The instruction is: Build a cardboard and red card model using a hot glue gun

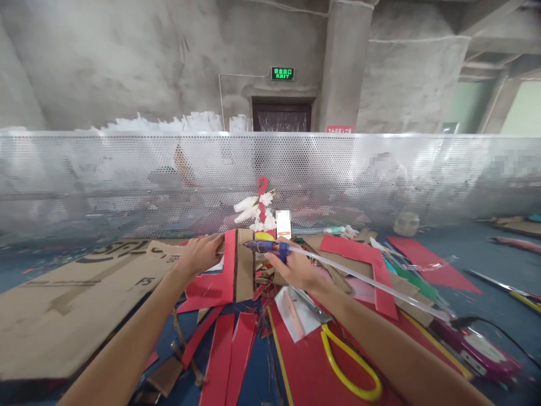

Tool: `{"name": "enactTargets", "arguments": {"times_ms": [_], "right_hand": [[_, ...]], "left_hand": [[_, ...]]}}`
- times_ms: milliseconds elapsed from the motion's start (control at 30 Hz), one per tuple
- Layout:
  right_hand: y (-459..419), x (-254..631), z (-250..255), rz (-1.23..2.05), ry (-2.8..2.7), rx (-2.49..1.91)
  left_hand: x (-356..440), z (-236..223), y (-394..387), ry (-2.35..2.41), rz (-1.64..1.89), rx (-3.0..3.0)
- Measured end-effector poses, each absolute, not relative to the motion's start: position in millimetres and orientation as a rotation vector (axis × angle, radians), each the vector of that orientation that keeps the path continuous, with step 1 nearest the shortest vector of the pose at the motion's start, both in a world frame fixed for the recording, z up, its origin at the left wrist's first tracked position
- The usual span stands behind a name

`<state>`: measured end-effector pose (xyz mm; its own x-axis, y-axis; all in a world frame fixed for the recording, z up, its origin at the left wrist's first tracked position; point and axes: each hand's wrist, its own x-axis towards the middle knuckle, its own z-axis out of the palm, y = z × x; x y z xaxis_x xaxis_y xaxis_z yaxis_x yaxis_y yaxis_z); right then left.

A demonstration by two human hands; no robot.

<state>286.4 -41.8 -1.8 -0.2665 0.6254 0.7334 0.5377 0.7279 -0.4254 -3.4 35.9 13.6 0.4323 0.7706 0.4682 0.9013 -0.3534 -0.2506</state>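
Observation:
My left hand [202, 254] grips the top left edge of an upright cardboard piece [244, 270] faced with red paper [228, 268]. My right hand [296, 269] is closed round a blue glue gun [266, 247], its nozzle touching the cardboard's upper right edge. A long clear glue stick [367, 282] runs back from the gun to the right. Behind the cardboard stands a red and white flower-like ornament [260, 208].
A large flat cardboard sheet [63, 304] lies at left. Red paper strips [230, 355], yellow-handled scissors [346, 361] and scraps cover the blue table. A purple device [477, 349] with a cable lies right. A perforated metal screen [127, 180] runs across the back.

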Motion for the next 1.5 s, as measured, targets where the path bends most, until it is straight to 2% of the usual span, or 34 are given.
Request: {"name": "enactTargets", "arguments": {"times_ms": [333, 900, 1367, 1500], "right_hand": [[-37.4, 283.2, -12.2, 0.026, -2.090, -0.838], [-43.4, 283.1, -6.6, 0.242, -1.983, -0.800], [-38.2, 284.2, -9.6, 0.024, -2.124, -0.767], [-41.0, 283.5, -8.5, 0.055, -2.230, -0.765]], "left_hand": [[-12.8, 17.3, 36.4, -1.490, -0.400, -2.156], [-13.7, 21.6, 33.7, -1.476, -0.388, -2.179], [-18.0, 26.4, 32.9, -1.528, -0.392, -2.150], [-24.1, 29.4, 31.9, -1.541, -0.411, -2.141]]}}
